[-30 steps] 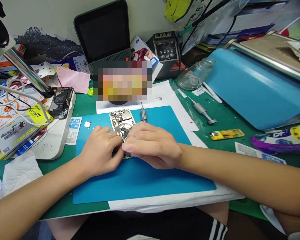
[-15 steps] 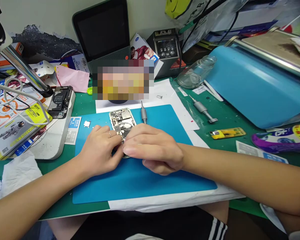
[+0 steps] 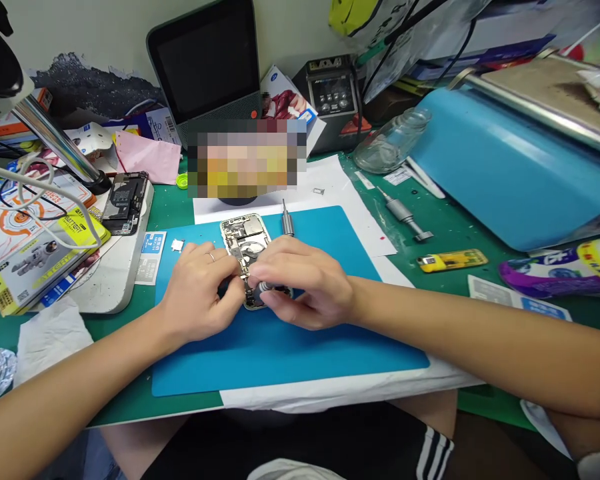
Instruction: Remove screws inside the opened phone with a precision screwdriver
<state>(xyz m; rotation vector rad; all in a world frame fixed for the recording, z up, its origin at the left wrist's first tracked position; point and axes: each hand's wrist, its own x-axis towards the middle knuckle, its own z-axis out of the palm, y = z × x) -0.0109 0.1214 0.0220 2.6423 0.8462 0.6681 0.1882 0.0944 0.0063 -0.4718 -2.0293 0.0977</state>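
An opened smartphone [image 3: 253, 245] with its inner parts bare lies on a blue mat [image 3: 290, 357]. My left hand [image 3: 200, 287] has its fingers curled against the phone's left edge and grips it there. Over the phone's lower right part, my right hand [image 3: 305, 283] pinches a small grey screwdriver [image 3: 265, 287]; only its ringed end shows between the thumb and fingers. The tip of this tool is hidden. Just beyond the right hand, another grey screwdriver [image 3: 287, 222] lies on the mat. A small metal piece [image 3: 178, 245] sits to the left of the phone.
A third screwdriver [image 3: 404, 217] and a yellow strip-shaped part [image 3: 453, 260] lie on the right. Farther back stand a glass jar [image 3: 390, 143] and a dark screen [image 3: 207, 63]. On the left, a white stand [image 3: 113, 287] bears another opened phone [image 3: 125, 203] beside boxes.
My right hand has shifted slightly up and its fingers have parted a little, so the grey screwdriver end shows. The left hand stays at the phone's edge. The view has tilted slightly.
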